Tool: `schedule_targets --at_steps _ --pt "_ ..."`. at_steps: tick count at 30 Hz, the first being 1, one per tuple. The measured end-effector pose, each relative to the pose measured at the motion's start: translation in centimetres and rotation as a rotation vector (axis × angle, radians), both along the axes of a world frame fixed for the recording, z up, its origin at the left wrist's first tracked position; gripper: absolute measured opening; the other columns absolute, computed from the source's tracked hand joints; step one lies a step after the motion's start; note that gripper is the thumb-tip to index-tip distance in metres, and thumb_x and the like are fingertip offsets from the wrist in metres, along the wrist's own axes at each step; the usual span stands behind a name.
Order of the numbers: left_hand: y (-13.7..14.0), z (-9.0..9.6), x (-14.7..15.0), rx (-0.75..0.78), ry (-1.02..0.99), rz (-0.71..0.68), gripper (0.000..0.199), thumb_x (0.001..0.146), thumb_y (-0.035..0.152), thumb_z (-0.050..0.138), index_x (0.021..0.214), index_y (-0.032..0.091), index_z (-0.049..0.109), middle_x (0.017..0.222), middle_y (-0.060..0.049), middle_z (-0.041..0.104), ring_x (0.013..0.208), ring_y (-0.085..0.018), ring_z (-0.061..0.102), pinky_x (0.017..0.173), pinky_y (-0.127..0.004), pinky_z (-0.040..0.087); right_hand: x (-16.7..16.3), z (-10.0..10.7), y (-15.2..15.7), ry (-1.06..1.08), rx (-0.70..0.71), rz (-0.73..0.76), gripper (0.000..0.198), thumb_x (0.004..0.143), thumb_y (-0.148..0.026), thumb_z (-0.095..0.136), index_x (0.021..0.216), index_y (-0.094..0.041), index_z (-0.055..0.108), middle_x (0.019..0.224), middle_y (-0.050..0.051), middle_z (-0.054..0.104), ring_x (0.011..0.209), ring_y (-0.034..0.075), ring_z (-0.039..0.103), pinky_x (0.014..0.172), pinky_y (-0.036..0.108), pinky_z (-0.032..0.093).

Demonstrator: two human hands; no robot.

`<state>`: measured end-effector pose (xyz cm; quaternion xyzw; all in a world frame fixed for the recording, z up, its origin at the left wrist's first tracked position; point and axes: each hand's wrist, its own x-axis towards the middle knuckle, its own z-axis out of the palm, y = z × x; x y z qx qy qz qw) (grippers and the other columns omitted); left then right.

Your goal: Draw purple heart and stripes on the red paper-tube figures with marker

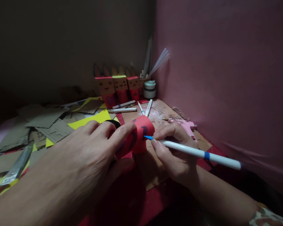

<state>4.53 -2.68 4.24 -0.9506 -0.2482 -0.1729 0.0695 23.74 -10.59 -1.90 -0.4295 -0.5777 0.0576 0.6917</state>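
My left hand is wrapped round a red paper tube that has dark marks drawn on it, and its far end faces right. Between the thumb and fingers of my right hand is a white marker with a blue band. The marker's blue tip touches or nearly touches a dark mark on the tube. A piece of brown cardboard lies beneath the tube. Part of the tube is hidden by my left fingers.
Several markers lie beyond my hands. Three cardboard figures with ears stand at the back, beside a pale lidded jar. Cardboard scraps and a large cutter are on the left. A pink glue gun lies near the right wall.
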Motion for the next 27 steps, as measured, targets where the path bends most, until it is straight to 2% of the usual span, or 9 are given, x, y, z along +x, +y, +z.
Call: schedule_targets --at_steps 6,12,16,20,23,27 --pt "-0.17 0.14 -0.3 0.108 0.041 -0.032 0.035 0.098 0.043 0.04 0.131 0.036 0.049 0.118 -0.006 0.071 0.099 -0.032 0.066 0.075 -0.045 0.049 -0.1 -0.18 0.13 0.048 -0.003 0.013 0.018 0.087 -0.008 0.065 0.087 -0.025 0.059 0.068 -0.006 0.052 0.061 0.011 0.054 0.051 0.024 0.04" --pt "0.11 0.04 -0.25 0.118 0.044 -0.029 0.038 0.101 0.054 0.034 0.132 0.036 0.046 0.105 -0.007 0.071 0.09 -0.032 0.066 0.066 -0.043 0.047 0.3 -0.41 -0.15 0.006 -0.016 0.048 0.019 0.085 -0.006 0.064 0.086 -0.024 0.058 0.067 -0.007 0.053 0.059 0.01 0.052 0.053 0.025 0.041" --pt "0.19 0.02 -0.08 0.141 0.036 -0.034 0.039 0.101 0.055 0.031 0.132 0.035 0.045 0.102 -0.006 0.071 0.086 -0.032 0.066 0.063 -0.042 0.045 0.07 -0.15 -0.13 0.022 -0.037 0.054 0.018 0.083 -0.006 0.063 0.082 -0.024 0.056 0.072 -0.004 0.057 0.062 0.011 0.053 0.054 0.026 0.042" --pt "0.05 0.14 -0.16 0.145 0.054 -0.038 0.04 0.1 0.053 0.037 0.135 0.036 0.042 0.107 -0.006 0.071 0.088 -0.032 0.067 0.062 -0.041 0.045 -0.22 0.03 -0.14 0.019 -0.028 0.073 0.018 0.082 -0.007 0.061 0.078 -0.023 0.055 0.072 -0.003 0.058 0.06 0.012 0.053 0.055 0.028 0.043" --pt "-0.05 0.17 -0.07 0.137 0.044 -0.021 0.035 0.098 0.049 0.042 0.13 0.035 0.049 0.106 -0.005 0.071 0.088 -0.031 0.067 0.064 -0.042 0.045 0.02 -0.12 -0.11 0.016 -0.037 0.084 0.018 0.082 -0.007 0.062 0.079 -0.024 0.056 0.069 -0.003 0.057 0.061 0.014 0.055 0.055 0.029 0.045" --pt "-0.06 0.13 0.12 0.1 0.054 -0.007 0.033 0.096 0.046 0.041 0.123 0.036 0.057 0.105 -0.006 0.07 0.09 -0.032 0.066 0.07 -0.045 0.047 0.53 -0.08 0.18 0.053 0.03 -0.004 0.017 0.085 -0.008 0.066 0.084 -0.025 0.06 0.067 -0.005 0.058 0.063 0.014 0.059 0.055 0.028 0.045"
